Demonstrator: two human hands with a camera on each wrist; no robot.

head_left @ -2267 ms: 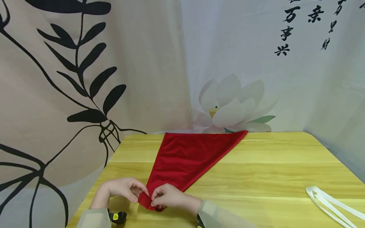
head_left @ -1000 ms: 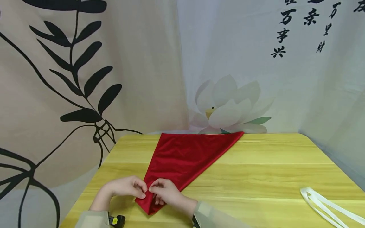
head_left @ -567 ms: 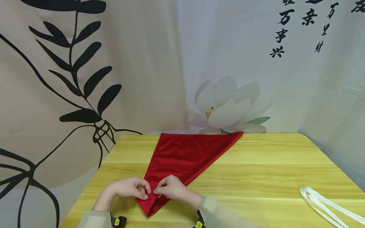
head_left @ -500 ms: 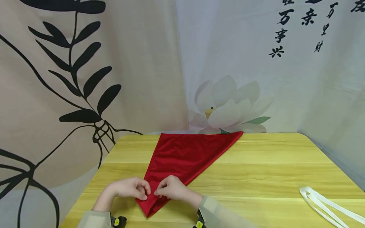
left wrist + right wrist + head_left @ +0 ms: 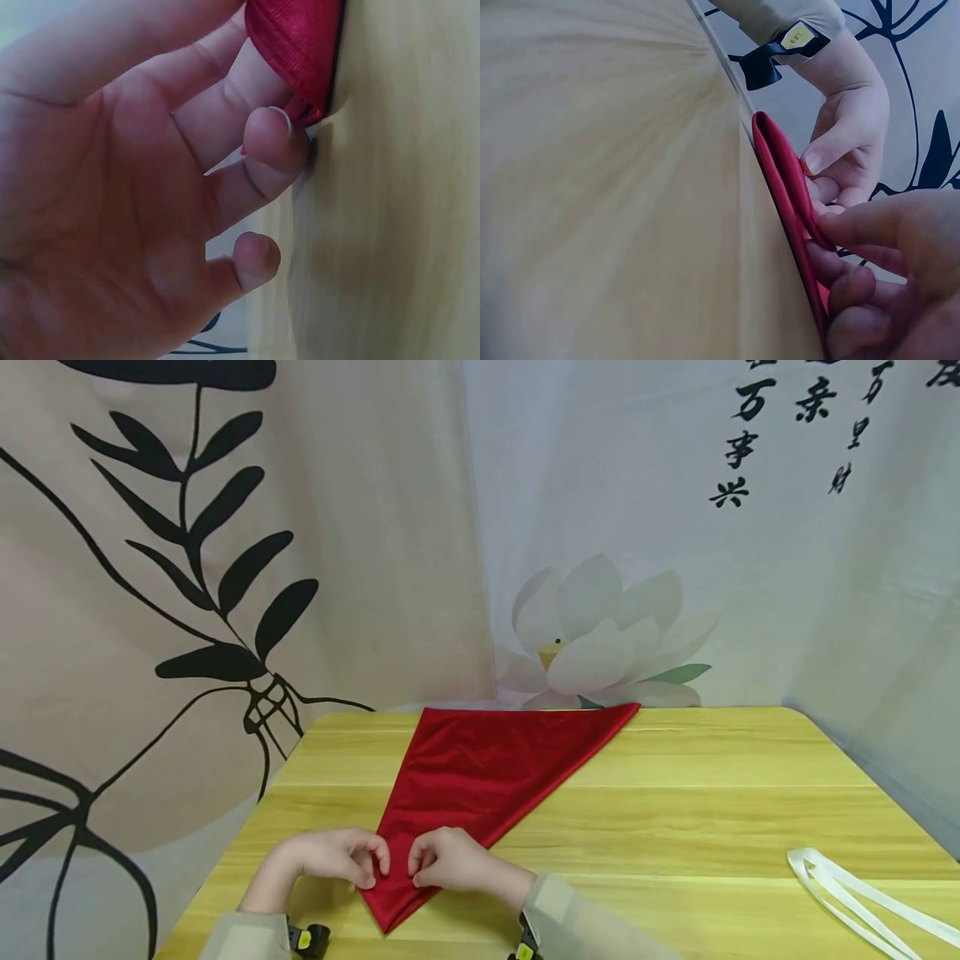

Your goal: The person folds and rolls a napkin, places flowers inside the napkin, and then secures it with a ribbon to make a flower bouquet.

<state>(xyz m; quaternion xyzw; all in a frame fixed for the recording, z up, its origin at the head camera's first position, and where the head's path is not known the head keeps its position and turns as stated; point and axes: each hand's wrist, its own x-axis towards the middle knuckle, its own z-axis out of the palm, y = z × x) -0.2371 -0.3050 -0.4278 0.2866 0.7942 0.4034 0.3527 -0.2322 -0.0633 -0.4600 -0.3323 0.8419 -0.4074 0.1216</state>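
Observation:
A shiny red cloth (image 5: pixel 495 768), folded to a tapering shape, lies on the wooden table with its narrow end toward the person. My left hand (image 5: pixel 333 856) is at the left edge of that end, thumb and fingers curled about the fabric. In the left wrist view, the cloth's corner (image 5: pixel 300 52) lies over the fingers. Opposite it, my right hand (image 5: pixel 453 860) pinches the fabric between thumb and fingers. The right wrist view shows the folded layers (image 5: pixel 780 165) doubled over, the right thumb (image 5: pixel 840 225) on the upper layer and the left hand (image 5: pixel 847 142) beyond.
A white ribbon (image 5: pixel 847 885) lies looped on the right of the wooden table (image 5: pixel 675 827). Behind the table hangs a printed curtain (image 5: pixel 397 527) with black leaves and a lotus. Black bands with yellow labels (image 5: pixel 306 939) are on the wrists.
The near end of the cloth, earlier a small bunched fold between the fingers, now spreads as a wider, flatter fold. The hands have since moved slightly apart.

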